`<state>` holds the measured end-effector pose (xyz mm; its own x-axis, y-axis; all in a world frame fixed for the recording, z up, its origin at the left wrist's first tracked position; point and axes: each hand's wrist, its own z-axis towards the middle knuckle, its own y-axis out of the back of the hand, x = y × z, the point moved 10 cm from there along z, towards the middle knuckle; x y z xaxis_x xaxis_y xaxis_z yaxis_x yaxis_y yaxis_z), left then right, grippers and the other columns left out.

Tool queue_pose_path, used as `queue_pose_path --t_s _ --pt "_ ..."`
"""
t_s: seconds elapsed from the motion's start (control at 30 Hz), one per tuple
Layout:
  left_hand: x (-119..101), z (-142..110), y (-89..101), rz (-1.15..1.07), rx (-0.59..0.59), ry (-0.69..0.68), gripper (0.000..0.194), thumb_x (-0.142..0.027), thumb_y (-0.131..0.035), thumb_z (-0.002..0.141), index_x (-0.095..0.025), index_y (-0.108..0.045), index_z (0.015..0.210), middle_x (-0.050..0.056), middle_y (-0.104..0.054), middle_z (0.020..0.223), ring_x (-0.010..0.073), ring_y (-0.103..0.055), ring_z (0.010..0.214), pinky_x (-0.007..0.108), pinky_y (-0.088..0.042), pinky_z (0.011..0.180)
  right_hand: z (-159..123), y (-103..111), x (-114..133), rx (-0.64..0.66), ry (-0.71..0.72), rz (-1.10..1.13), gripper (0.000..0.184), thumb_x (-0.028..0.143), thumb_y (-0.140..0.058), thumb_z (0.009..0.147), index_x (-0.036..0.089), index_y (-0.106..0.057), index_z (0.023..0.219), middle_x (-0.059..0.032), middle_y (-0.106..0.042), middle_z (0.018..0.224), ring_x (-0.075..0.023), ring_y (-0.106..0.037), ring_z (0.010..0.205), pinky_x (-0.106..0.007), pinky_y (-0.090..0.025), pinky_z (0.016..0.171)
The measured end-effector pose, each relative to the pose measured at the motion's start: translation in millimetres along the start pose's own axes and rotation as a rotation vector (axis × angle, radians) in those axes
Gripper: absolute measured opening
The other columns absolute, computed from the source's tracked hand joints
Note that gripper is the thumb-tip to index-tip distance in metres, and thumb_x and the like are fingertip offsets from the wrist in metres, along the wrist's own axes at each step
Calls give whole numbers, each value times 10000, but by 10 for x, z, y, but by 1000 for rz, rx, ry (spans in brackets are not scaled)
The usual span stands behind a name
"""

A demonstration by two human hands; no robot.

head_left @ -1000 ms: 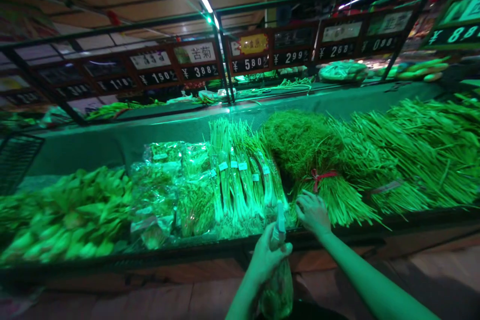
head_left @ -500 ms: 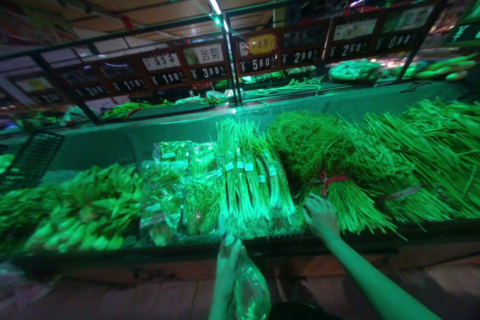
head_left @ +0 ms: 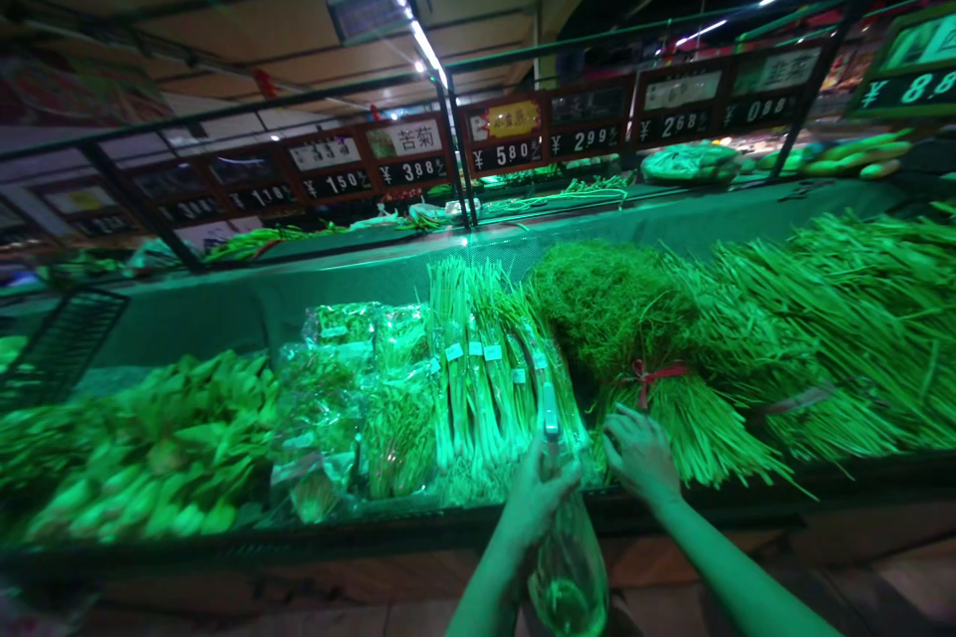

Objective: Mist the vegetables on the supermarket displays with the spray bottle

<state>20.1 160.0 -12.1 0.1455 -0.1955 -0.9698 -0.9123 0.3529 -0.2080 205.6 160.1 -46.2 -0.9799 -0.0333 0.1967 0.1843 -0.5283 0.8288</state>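
Observation:
My left hand (head_left: pixel 534 498) is closed round the twisted neck of a clear plastic bag of greens (head_left: pixel 569 572), which hangs below it in front of the display's edge. My right hand (head_left: pixel 640 453) rests with curled fingers on the stem ends of a feathery green bunch tied with a red band (head_left: pixel 649 373). Wrapped bundles of long green stalks with white labels (head_left: pixel 489 368) lie just beyond my left hand.
Bagged greens (head_left: pixel 351 388) and loose leafy vegetables (head_left: pixel 141 443) fill the left of the display. Long thin stalks (head_left: pixel 836 318) are piled on the right. Price signs (head_left: pixel 515 124) hang on a dark rail above. The display's dark front edge (head_left: pixel 299 532) runs below.
My left hand has risen and moved right with the bag, coming up beside my right hand. My right hand has stayed on the tied bunch.

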Motion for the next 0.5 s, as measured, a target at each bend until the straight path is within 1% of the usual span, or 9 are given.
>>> queue_pose_path --t_s 0.03,0.07,0.1,0.13,0.17,0.3,0.37,0.43,0.5 --pt "-4 29 -58 -5 26 7 664 -499 -810 643 -149 -624 1175 76 -679 1025 184 -603 873 275 -464 780 -5 -8 -9 -3 2 0 133 209 -556 889 231 -664 963 -21 -718 1099 -244 -542 1216 -412 -336 1009" --pt "-6 55 -58 -5 28 10 660 -507 -811 638 -149 -628 1161 75 -678 1017 183 -600 866 274 -463 772 -10 -15 -16 -6 5 -3 131 208 -557 889 230 -664 962 -21 -717 1098 -246 -542 1216 -416 -337 1008" --pt "-5 76 -2 -6 7 10 660 -523 -813 629 -149 -633 1142 73 -675 1004 181 -597 857 273 -461 767 -14 -22 -22 -9 9 -8 128 207 -557 888 229 -664 955 -21 -718 1093 -249 -544 1214 -419 -339 1005" --pt "-2 93 101 -6 -30 8 669 -544 -814 615 -147 -638 1124 69 -671 978 178 -594 841 274 -460 760 -16 -30 -24 -8 14 -11 127 205 -555 889 229 -665 948 -21 -718 1090 -250 -546 1212 -421 -341 1002" --pt "4 103 244 -9 -81 9 690 -571 -813 600 -146 -639 1115 61 -665 932 174 -591 813 274 -460 745 -18 -38 -21 -5 22 -13 130 204 -552 889 230 -667 947 -22 -717 1089 -251 -547 1211 -421 -345 998" --pt "-17 53 1004 -77 -361 16 863 -642 -818 532 -155 -575 1202 11 -623 751 158 -583 690 265 -452 644 -10 -32 -6 -2 16 -3 136 200 -551 890 231 -669 951 -21 -716 1086 -249 -545 1215 -424 -345 1004" --pt "-74 7 1322 -120 -473 23 911 -636 -834 511 -176 -533 1237 9 -632 769 159 -600 692 260 -454 626 -2 -13 -3 -6 -9 8 129 193 -557 888 227 -669 941 -21 -716 1080 -248 -541 1220 -429 -338 1015" --pt "-166 2 1499 -128 -517 27 908 -614 -850 506 -190 -524 1240 23 -651 820 166 -623 732 263 -466 648 5 -7 2 -2 -29 24 125 181 -563 883 224 -670 932 -22 -715 1085 -247 -539 1225 -429 -335 1021" --pt "-293 55 1519 -82 -499 9 861 -605 -840 537 -194 -539 1231 37 -662 869 172 -633 790 268 -473 696 9 -13 2 1 -40 37 127 169 -564 879 222 -670 925 -24 -715 1089 -247 -538 1226 -428 -336 1020"
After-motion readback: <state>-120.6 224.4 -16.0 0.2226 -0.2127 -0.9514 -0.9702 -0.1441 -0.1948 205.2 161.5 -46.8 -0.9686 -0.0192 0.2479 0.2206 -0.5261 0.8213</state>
